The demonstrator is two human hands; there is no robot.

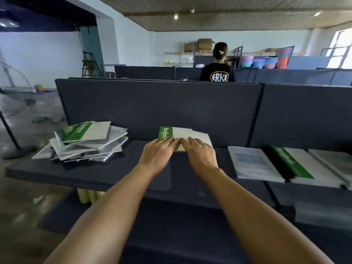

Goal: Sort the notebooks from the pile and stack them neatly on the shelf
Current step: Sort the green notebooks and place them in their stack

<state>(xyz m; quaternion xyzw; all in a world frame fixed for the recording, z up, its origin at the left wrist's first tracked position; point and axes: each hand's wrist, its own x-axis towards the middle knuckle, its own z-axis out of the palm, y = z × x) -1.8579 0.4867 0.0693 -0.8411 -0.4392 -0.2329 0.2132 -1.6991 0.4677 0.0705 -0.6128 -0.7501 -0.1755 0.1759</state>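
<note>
Where the things lie: on the dark bench (118,168), against its upright partition (162,107).
Pile: loose notebooks (85,141) heaped askew at the bench's left end.
Sorted notebooks (285,164): laid side by side at the right.
Middle notebook (182,133): flat near the partition, green band leftward.
Left hand (158,153): fingers straight, pressing on it.
Right hand (200,152): likewise, fingertips nearly meeting the left's.
</note>
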